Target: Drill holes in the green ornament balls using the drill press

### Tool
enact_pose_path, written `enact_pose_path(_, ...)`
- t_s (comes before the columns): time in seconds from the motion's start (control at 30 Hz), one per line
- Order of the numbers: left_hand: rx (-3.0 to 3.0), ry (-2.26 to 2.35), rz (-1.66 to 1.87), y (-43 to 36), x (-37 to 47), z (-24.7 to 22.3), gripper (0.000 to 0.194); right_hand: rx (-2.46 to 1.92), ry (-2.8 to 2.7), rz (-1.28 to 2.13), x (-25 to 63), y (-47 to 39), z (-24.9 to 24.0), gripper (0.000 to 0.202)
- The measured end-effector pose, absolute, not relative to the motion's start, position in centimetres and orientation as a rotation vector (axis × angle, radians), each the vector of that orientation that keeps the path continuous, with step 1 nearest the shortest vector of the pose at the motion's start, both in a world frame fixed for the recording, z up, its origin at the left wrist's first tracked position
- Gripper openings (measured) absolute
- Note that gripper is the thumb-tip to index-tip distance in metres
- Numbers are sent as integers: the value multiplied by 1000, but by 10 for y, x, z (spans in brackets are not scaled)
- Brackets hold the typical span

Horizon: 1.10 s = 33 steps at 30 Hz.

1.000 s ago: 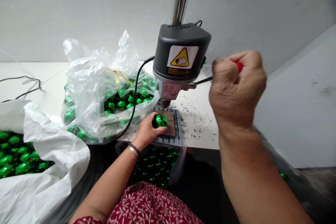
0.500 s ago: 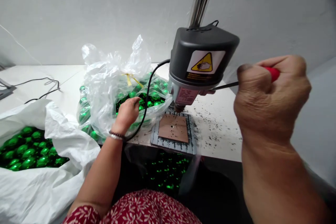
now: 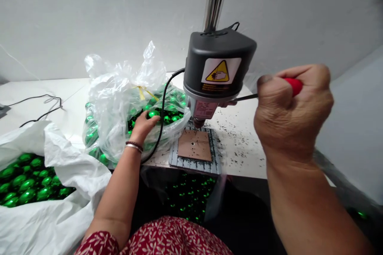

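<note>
Inside the clear plastic bag's (image 3: 110, 99) opening, my left hand (image 3: 144, 126) has its thumb and fingers around a shiny green ball (image 3: 153, 114). Several more such balls (image 3: 172, 118) lie about it. My right hand (image 3: 291, 113) is wrapped round the red knob (image 3: 295, 86) of a lever (image 3: 247, 97) on the side of a bench drill (image 3: 221, 63). Its chuck (image 3: 198, 122) and thin bit stand above a brown square board (image 3: 196, 147) with a small hole. The board rests on the grey slotted base (image 3: 176, 161).
At the left, a white sack (image 3: 74, 159) holds green balls (image 3: 36, 177). More balls (image 3: 191, 195) sit below the table edge. Dark shavings litter the white table (image 3: 245, 143). A black cable (image 3: 164, 105) loops from the drill past my left wrist. Behind rises the drill's metal column (image 3: 217, 0).
My left hand's fingers have spread from a pinch and now surround a ball in the bag. My right hand stays on the lever knob. The view has shifted slightly.
</note>
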<state>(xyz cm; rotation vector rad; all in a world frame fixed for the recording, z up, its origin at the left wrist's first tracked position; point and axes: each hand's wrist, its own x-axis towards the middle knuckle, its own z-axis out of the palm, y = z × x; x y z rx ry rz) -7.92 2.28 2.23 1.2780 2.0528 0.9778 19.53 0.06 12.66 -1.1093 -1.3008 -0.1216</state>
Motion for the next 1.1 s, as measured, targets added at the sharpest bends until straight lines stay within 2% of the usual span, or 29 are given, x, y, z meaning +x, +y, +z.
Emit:
enact_pose_path(0.07, 977, 1694, 1330, 8, -79, 36, 49, -1088, -1292, -126, 195, 1, 125, 23)
enact_pose_path(0.17, 782, 1227, 1371, -18, -71, 47, 36, -1089, -1293, -108, 195, 1, 123, 20)
enact_pose_path(0.47, 664, 977, 1136, -50, -20, 33, 61, -1027, -1301, -83, 194, -5, 120, 23)
enact_pose_path(0.57, 666, 1035, 1071, -49, -9, 24, 60, -1038, -1302, -101, 194, -5, 118, 25)
enact_pose_path(0.77, 1025, 1333, 1049, -39, 7, -2, 43, -1019, -1304, -96, 194, -4, 117, 25)
enact_pose_path(0.93, 1407, 1757, 1010, -30, 17, -9, 49, -1029, -1347, -91, 196, -5, 118, 20)
enact_pose_path(1.1, 1487, 1801, 918, -27, 23, -9, 41, -1058, -1408, -60, 198, -8, 119, 22)
